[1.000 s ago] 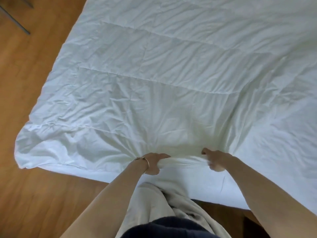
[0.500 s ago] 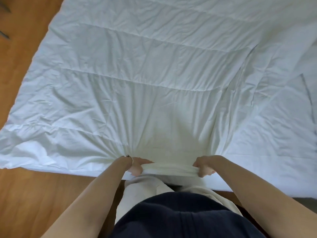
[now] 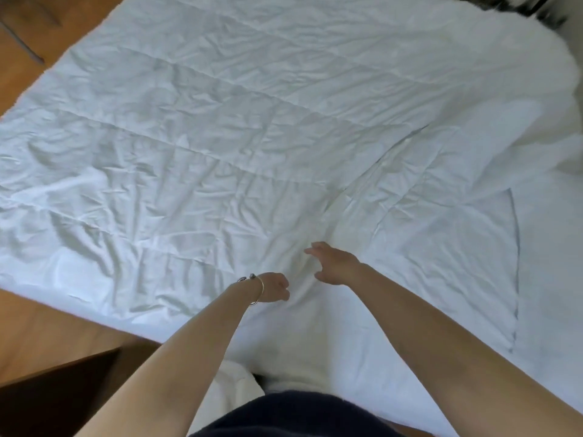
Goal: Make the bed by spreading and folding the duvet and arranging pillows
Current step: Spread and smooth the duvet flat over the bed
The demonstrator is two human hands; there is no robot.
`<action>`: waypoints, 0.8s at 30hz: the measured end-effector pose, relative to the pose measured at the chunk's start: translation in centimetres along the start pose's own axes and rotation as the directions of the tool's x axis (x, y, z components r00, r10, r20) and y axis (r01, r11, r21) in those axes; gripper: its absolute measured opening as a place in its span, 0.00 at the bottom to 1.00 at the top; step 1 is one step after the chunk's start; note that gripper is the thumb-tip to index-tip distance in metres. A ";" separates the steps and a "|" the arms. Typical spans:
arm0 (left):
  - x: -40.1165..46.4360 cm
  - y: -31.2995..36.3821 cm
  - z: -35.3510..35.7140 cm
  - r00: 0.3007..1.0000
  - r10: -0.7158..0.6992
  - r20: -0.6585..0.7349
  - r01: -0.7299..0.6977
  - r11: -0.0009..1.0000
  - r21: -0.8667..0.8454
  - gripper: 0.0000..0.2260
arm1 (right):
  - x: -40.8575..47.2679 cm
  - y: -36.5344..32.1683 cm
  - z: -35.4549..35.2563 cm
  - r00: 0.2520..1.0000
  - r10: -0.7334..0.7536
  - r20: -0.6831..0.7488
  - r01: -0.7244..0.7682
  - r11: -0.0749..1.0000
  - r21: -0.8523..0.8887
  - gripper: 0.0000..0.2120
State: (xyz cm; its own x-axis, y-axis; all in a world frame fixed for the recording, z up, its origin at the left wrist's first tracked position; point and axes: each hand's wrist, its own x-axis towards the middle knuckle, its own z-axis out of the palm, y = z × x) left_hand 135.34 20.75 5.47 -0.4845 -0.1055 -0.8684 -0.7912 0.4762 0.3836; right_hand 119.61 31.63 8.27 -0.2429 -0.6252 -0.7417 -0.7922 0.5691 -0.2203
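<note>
Near edge of duvet (image 3: 220,146) released since a moment ago. Right hand (image 3: 336,263) fingers wide; left hand (image 3: 274,287) fingers loosely curled, empty. Spreading apparently done; smoothing likely next.

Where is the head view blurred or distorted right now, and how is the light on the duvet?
Head view: motion blur smears the top right corner and floor; wide-angle bends the duvet edges; light soft, no glare; both hands fairly sharp.
</note>
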 end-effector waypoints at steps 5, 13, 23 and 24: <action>2.6 6.9 0.5 0.975 0.011 -0.222 -0.011 1.000 0.001 0.30 | 1.2 5.7 -4.4 0.997 0.053 -0.062 -0.055 0.998 -0.039 0.34; 9.4 12.3 -1.3 0.920 -0.025 -0.390 -0.010 0.996 -0.088 0.39 | 6.7 12.4 -9.1 0.979 0.159 -0.128 -0.193 0.924 -0.329 0.51; 9.1 11.6 2.1 0.957 0.260 0.127 -0.244 0.962 -0.123 0.27 | 8.1 18.2 -11.8 0.978 0.188 0.085 -0.034 0.554 -0.832 0.42; 8.4 10.9 2.8 0.950 0.257 0.176 -0.241 0.965 -0.107 0.27 | 7.2 19.0 -10.8 0.969 0.219 0.117 -0.024 0.550 -0.835 0.41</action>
State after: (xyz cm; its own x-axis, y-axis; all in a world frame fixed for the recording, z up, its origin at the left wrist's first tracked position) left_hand 123.67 27.47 1.44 -0.5981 0.1757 -0.7819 -0.6866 0.3909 0.6130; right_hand 96.73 32.11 5.59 -0.3434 -0.4180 -0.8410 -0.8975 -0.1178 0.4250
